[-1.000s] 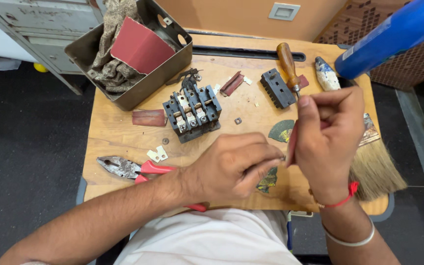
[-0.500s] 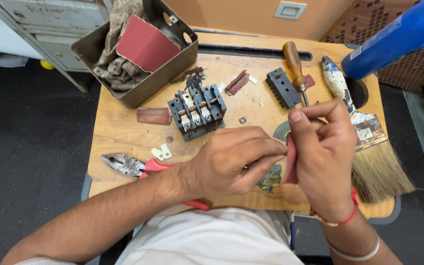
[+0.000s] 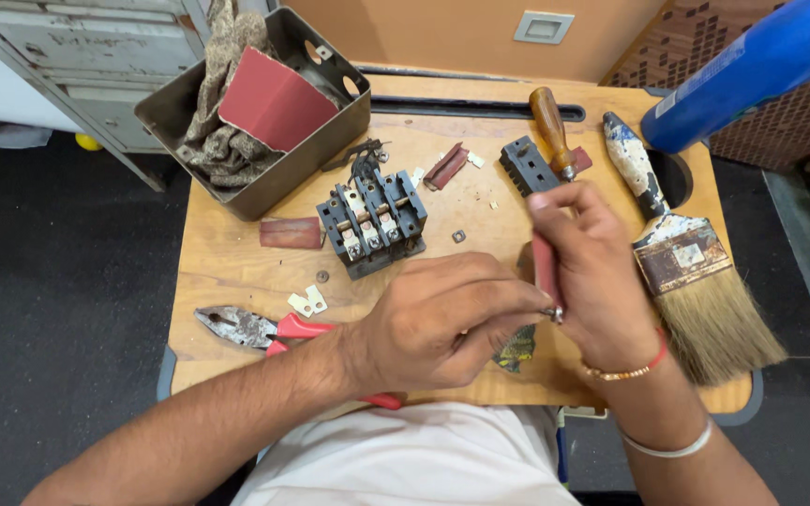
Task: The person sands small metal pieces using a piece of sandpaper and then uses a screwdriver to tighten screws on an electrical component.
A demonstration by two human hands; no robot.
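While pinched, red strip (image 3: 547, 272) between hands

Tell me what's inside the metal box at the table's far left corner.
The metal box holds a red sandpaper sheet lying on crumpled grey rags. Anything beneath them is covered.

I sit at a small wooden table (image 3: 227, 272) with rounded corners, its top scuffed and pale. Under it lies a dark, dull floor (image 3: 58, 337). Ahead of me stands a tan wall (image 3: 442, 33) with a pale square plate (image 3: 544, 26). To my left is a worn grey metal cabinet (image 3: 77, 47).
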